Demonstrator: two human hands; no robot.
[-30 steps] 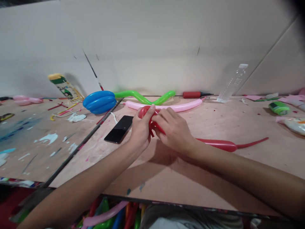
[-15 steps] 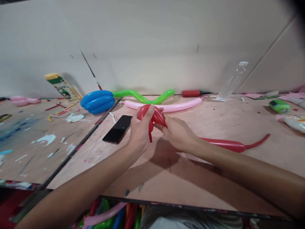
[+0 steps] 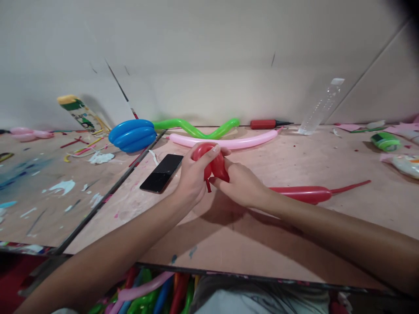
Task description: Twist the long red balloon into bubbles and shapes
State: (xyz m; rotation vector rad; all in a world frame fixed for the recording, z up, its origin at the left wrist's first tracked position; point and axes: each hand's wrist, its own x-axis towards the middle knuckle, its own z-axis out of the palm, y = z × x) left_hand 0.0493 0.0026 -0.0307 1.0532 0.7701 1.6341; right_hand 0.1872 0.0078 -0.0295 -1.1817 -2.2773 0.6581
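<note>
Both hands, left hand (image 3: 194,174) and right hand (image 3: 240,181), grip the bent red balloon (image 3: 216,160) above the bench (image 3: 203,257). Its uninflated tip points right.

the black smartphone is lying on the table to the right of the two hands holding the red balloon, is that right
Not quite: in the head view, the black smartphone lies to the left of the two hands; they do hold the red balloon.

Red balloon (image 3: 219,165): twist hidden behind my L grip (image 3: 194,174) & R grip (image 3: 237,181); midsection occluded by my R forearm (image 3: 304,213). Bag (image 3: 407,165), R side: cut off by frame edge. Bottle (image 3: 83,117) lettering: too small to read in full.
</note>
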